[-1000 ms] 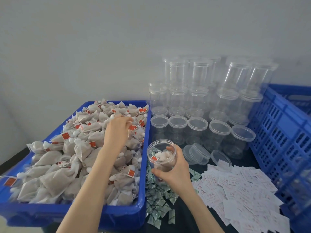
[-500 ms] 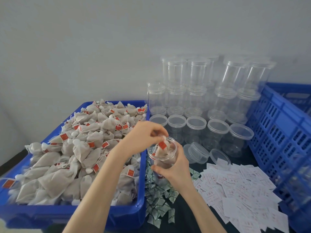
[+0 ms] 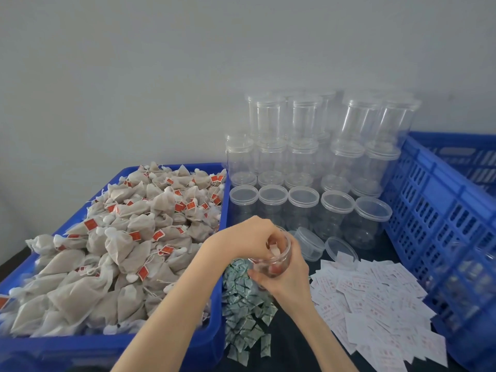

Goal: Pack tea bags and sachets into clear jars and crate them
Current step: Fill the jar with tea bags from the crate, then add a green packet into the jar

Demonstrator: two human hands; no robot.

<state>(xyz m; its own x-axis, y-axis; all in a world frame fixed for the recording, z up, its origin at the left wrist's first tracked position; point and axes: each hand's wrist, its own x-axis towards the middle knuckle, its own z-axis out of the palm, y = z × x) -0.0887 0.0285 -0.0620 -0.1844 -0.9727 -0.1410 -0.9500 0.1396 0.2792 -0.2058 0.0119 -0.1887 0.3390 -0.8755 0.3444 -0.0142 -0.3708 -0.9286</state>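
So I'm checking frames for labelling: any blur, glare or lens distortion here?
Head view: soft, even light, no hard shadows; left hand and jar slightly motion-blurred; wide-angle bending at the right crate; stacked clear jars low-contrast against the wall.

The bin (image 3: pixel 214 342) of tea bags (image 3: pixel 112 264) fills the 9 o'clock side of the table (image 3: pixel 295 353). Just beside it toward 6 o'clock lie the small sachets (image 3: pixel 241 312), and at 4 o'clock the paper slips (image 3: pixel 375 304). Stacked jars (image 3: pixel 306 183) stand at 12 to 1 o'clock, behind two loose lids (image 3: pixel 341 248). The slatted crate (image 3: pixel 434 210) runs along 3 o'clock. At centre, above the sachets, the right hand (image 3: pixel 287 275) holds a jar (image 3: pixel 276 256) from below; the left hand (image 3: pixel 249 237) sits over its mouth, fingers (image 3: pixel 271 244) inside.
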